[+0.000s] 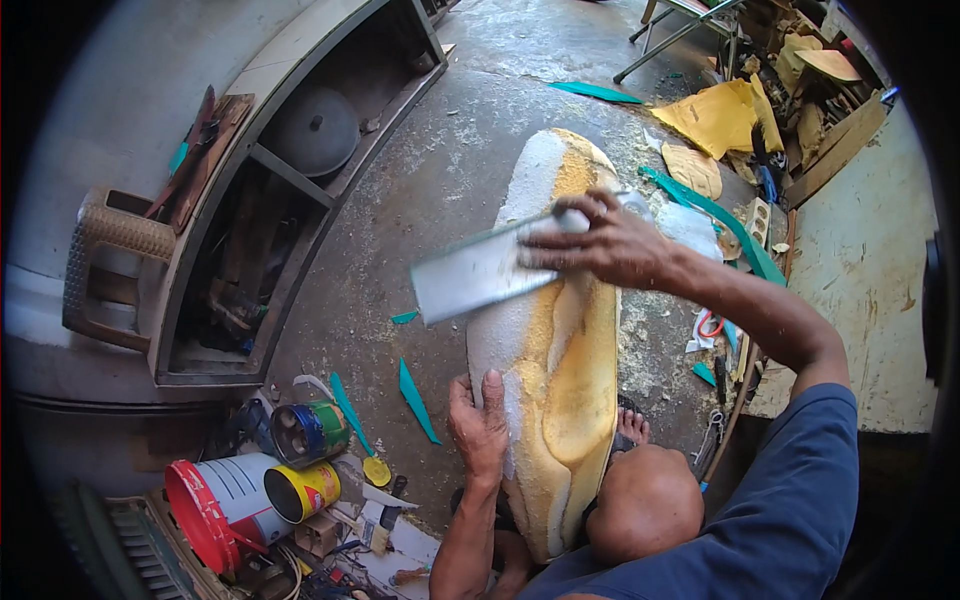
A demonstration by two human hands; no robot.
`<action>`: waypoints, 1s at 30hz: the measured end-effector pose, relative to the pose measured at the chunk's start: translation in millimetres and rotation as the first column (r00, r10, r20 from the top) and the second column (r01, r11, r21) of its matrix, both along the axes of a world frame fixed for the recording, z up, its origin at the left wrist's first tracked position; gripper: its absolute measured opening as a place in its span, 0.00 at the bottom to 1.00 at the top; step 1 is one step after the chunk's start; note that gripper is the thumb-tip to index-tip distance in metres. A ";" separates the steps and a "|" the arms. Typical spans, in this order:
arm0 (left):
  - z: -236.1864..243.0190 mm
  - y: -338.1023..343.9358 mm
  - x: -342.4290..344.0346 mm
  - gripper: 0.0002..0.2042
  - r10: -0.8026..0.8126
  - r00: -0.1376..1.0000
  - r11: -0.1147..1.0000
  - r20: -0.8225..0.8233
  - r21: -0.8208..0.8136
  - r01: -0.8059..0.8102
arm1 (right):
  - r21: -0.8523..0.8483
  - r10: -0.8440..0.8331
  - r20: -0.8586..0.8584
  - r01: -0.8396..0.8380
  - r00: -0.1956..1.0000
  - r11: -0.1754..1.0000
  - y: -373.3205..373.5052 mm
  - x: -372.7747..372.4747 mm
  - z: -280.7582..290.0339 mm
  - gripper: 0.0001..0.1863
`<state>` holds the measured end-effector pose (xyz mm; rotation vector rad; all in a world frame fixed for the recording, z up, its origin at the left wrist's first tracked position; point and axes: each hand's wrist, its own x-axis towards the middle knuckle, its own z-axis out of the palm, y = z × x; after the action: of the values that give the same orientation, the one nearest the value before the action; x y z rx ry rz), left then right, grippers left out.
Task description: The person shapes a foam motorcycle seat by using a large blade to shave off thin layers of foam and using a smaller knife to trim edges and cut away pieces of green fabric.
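A long foam seat pad (pixel 582 370), white along its left side and rough yellow elsewhere, stands tilted between my legs. A hollow is shaped into its lower right part. My right hand (pixel 590 240) is closed on a long flat pale plate (pixel 465 280), which lies slantwise across the upper part of the foam and juts out past its left edge. Motion blurs both plate and fingers, so the plate's underside and exact kind do not show. Lower down, my left hand (pixel 478 425) grips the foam's left edge, thumb on the near face.
Foam crumbs and green strips (pixel 417 400) litter the concrete floor (pixel 370 290). At left stand a shelf unit (pixel 260 375) and a woven-pattern stool (pixel 115 260); below are a red-rimmed bucket (pixel 215 510) and cans (pixel 300 490). Red-handled scissors (pixel 708 325) and scraps lie right.
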<state>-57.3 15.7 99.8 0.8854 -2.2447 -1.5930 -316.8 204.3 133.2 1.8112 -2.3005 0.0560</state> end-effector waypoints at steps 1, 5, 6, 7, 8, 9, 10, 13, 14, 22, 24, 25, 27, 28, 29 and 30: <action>-4.3 0.1 1.7 0.27 0.015 1.000 1.000 -0.018 0.025 -0.015 | 0.003 -0.158 -0.046 0.158 0.986 0.987 2.4 -20.1 -1.2 0.30; -5.1 -6.2 6.9 0.26 0.048 0.997 0.996 -0.052 -0.078 -0.052 | -0.044 -0.004 0.026 0.005 1.000 0.999 -12.6 6.5 9.8 0.35; -5.2 -5.1 5.4 0.26 0.042 0.998 0.995 -0.043 -0.086 -0.046 | -0.052 0.141 0.081 -0.137 0.987 0.989 -8.2 16.8 10.8 0.38; -6.0 -0.6 4.2 0.26 0.029 0.999 1.000 -0.036 -0.011 -0.029 | -0.076 0.098 -0.058 -0.102 0.993 0.992 3.2 -1.7 5.3 0.41; -8.2 3.4 2.3 0.26 0.009 0.999 0.998 -0.039 0.070 -0.006 | -0.043 -0.041 0.000 0.041 0.999 0.998 19.6 -29.8 3.1 0.47; -8.9 4.1 1.1 0.26 0.012 0.998 0.996 -0.065 0.085 -0.007 | -0.048 -0.147 -0.053 0.145 0.988 0.988 19.7 -41.2 9.8 0.48; -6.7 3.6 3.2 0.26 0.008 0.998 0.997 -0.070 0.081 -0.002 | -0.058 -0.251 -0.105 0.246 0.962 0.968 19.2 -45.9 13.6 0.48; -0.8 -2.1 7.0 0.26 0.051 0.997 0.998 -0.060 -0.022 -0.052 | -0.095 0.049 0.080 -0.041 0.996 0.995 -5.6 7.3 6.5 0.35; -7.3 -3.6 8.0 0.26 0.047 0.997 0.998 -0.062 0.040 -0.044 | -0.077 0.109 0.096 -0.102 0.989 0.992 0.8 5.0 13.2 0.31; 2.9 3.3 -0.4 0.25 -0.004 1.000 0.993 0.002 -0.121 0.004 | -0.146 -0.065 0.052 0.072 0.996 0.987 -9.2 23.5 8.2 0.34; -2.8 -1.3 7.4 0.24 0.032 0.999 0.998 -0.032 0.057 -0.030 | -0.093 -0.265 0.013 0.265 0.964 0.960 43.3 -1.7 -11.2 0.36; 3.5 -4.7 1.9 0.24 0.028 0.998 0.999 -0.052 0.035 -0.026 | -0.114 -0.352 -0.015 0.348 0.936 0.930 71.4 -18.0 -16.8 0.37; 10.6 3.1 -2.6 0.23 -0.005 1.000 1.000 -0.031 0.008 0.005 | -0.150 -0.364 -0.031 0.356 0.931 0.922 70.5 -9.2 -11.3 0.36; 9.4 10.2 0.9 0.22 -0.030 1.000 0.999 -0.001 0.022 0.030 | -0.151 -0.332 -0.047 0.322 0.942 0.935 51.8 10.7 -9.6 0.35; 13.6 13.3 3.0 0.22 -0.023 1.000 0.999 -0.003 0.034 0.023 | -0.140 -0.209 0.033 0.211 0.977 0.967 22.2 38.9 -5.0 0.33; 20.4 18.5 4.8 0.22 -0.067 0.997 0.992 -0.041 0.105 0.071 | -0.194 -0.130 0.089 0.145 0.988 0.970 14.5 52.7 -2.3 0.34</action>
<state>-52.5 34.1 120.1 0.8046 -2.2053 -1.7596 -264.2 218.9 130.9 1.5737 -2.3688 0.3267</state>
